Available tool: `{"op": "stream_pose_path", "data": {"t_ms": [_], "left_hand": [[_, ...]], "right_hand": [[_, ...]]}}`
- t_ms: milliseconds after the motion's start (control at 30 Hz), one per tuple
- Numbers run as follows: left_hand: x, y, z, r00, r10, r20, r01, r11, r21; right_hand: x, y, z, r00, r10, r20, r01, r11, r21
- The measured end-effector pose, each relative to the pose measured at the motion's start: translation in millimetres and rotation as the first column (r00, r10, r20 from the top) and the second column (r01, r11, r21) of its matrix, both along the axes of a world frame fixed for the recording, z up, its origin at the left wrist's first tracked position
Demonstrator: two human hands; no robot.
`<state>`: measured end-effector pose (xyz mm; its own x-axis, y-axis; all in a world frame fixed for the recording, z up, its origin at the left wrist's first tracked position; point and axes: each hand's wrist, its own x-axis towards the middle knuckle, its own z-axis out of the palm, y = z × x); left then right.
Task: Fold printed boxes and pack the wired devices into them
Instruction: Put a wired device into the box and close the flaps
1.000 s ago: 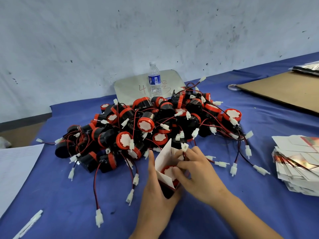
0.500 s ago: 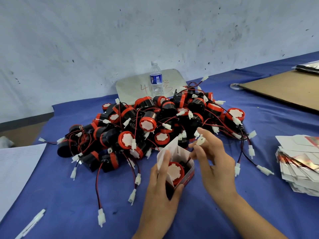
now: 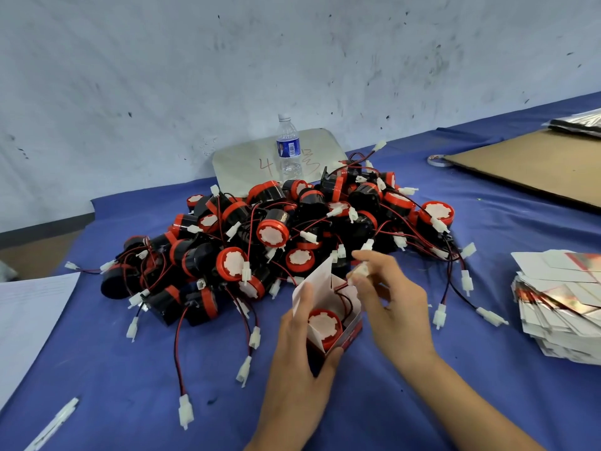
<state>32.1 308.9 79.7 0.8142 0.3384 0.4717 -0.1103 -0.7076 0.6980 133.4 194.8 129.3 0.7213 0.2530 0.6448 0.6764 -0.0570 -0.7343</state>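
My left hand (image 3: 297, 369) grips an open printed box (image 3: 349, 335) with white flaps up, standing on the blue cloth. A red-capped black device (image 3: 323, 325) sits inside it, face up. Its red and black wire (image 3: 341, 292) rises out of the box to a white connector (image 3: 357, 271), which my right hand (image 3: 395, 307) pinches just above the box's right side. Behind lies a big pile of several more wired devices (image 3: 276, 229).
A stack of flat printed boxes (image 3: 559, 304) lies at the right. Brown cardboard (image 3: 533, 167) and a tape roll (image 3: 435, 161) sit far right. A water bottle (image 3: 287, 148) stands by the wall. White paper (image 3: 29, 314) and a pen (image 3: 55, 421) lie left.
My right hand drew the white connector and wire up out of the box, then brought it back down toward the box opening. The left hand kept holding the box.
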Motion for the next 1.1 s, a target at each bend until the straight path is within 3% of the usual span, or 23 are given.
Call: {"op": "stream_pose_path", "data": {"t_ms": [133,233,400,467,533,633,733,800,933,1100], "left_hand": [[0,0,-1,1.0,0.005,0.005,-0.005,1.0,-0.018],[1,-1,-2,1.0,0.009,0.016,-0.008,1.0,-0.03],[1,-3,1,1.0,0.01,0.013,-0.009,0.998,-0.066],[0,-4,2,1.0,0.023,0.001,-0.023,0.999,-0.044],[-1,-4,2,0.999,0.043,-0.018,-0.043,0.999,-0.026],[-1,-4,5,0.999,0.035,-0.032,-0.036,0.999,-0.021],[1,-7,3,1.0,0.008,-0.028,-0.009,1.0,-0.015],[2,-7,0,0.999,-0.007,-0.033,0.007,1.0,0.004],[4,-7,-2,0.993,0.023,-0.112,-0.021,1.0,0.014],[3,-8,4,0.985,0.065,-0.157,-0.058,0.997,0.051]], "right_hand": [[1,1,-3,0.964,0.017,0.266,0.049,0.969,-0.242],[-1,1,-5,0.908,0.061,0.414,0.135,0.893,-0.429],[1,2,-9,0.922,0.025,0.387,0.251,0.723,-0.643],[0,5,-8,0.969,0.005,0.248,0.184,0.658,-0.73],[0,7,-6,0.983,-0.05,0.176,0.167,0.637,-0.753],[0,5,-2,0.977,-0.048,0.207,0.195,0.587,-0.786],[-2,4,-3,0.938,-0.013,0.345,0.248,0.723,-0.645],[-7,5,-5,0.935,0.018,0.355,0.208,0.782,-0.588],[-5,8,-14,0.979,0.075,0.191,0.089,0.683,-0.725],[-4,9,-14,0.991,0.003,0.132,0.098,0.653,-0.751]]}}
